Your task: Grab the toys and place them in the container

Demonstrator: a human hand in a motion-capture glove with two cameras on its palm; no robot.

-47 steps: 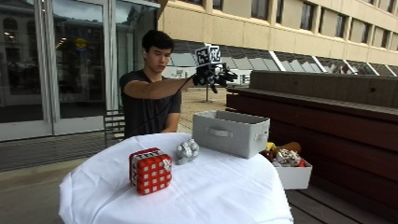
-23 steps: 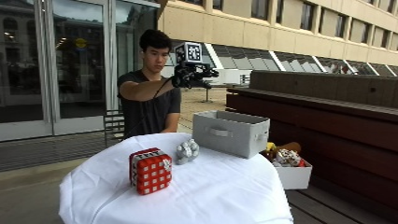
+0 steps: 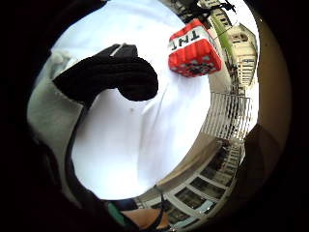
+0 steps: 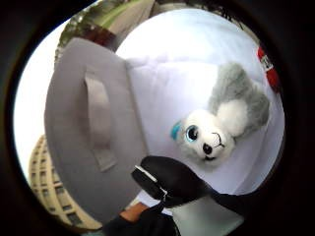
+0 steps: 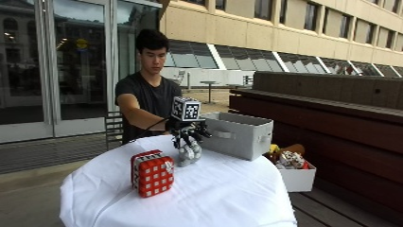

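Observation:
A grey-and-white plush dog lies on the white-clothed round table, next to the grey fabric container. My gloved right hand hovers just above the plush, fingers spread and pointing down, holding nothing. A red TNT block toy stands nearer the table's front left. The thumb side palm view has the plush dog face up beside the container's handled wall, with a gloved finger near it. In the little finger side palm view, the TNT block sits beyond a curled finger.
A white box filled with other toys sits on the wooden bench at the right of the table. Behind it runs a dark wooden wall. The person stands at the table's far side.
My hand has come down from head height to just above the plush dog. The toys and the container have not moved.

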